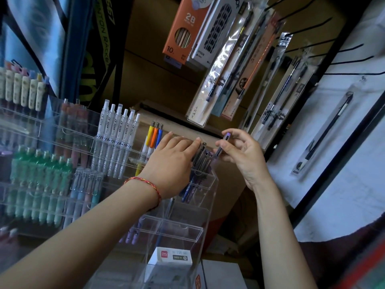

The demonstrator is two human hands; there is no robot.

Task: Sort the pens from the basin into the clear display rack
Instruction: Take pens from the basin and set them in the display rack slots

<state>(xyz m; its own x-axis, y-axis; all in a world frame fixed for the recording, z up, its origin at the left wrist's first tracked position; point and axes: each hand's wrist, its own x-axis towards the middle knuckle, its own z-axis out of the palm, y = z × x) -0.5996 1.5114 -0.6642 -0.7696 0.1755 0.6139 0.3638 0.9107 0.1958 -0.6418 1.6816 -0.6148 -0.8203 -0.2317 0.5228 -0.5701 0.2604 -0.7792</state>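
The clear display rack [205,189] stands in the middle, tiered, with pens upright in its slots. My right hand [242,155] pinches a purple pen [224,143] over the rack's top right slot, its lower end near the slot. My left hand [175,161] lies flat against a cluster of dark pens [201,156] standing in that same slot, fingertips on their clips. Yellow, orange and blue pens [155,134] stand just left of my left hand. White pens [119,130] fill the slot further left. The basin is out of view.
Green pens [41,180] and pastel pens fill the rack's left side. Packaged brushes [220,80] hang on black hooks above and right. A white box [170,256] lies at the rack's foot. Cardboard boxes sit behind the rack.
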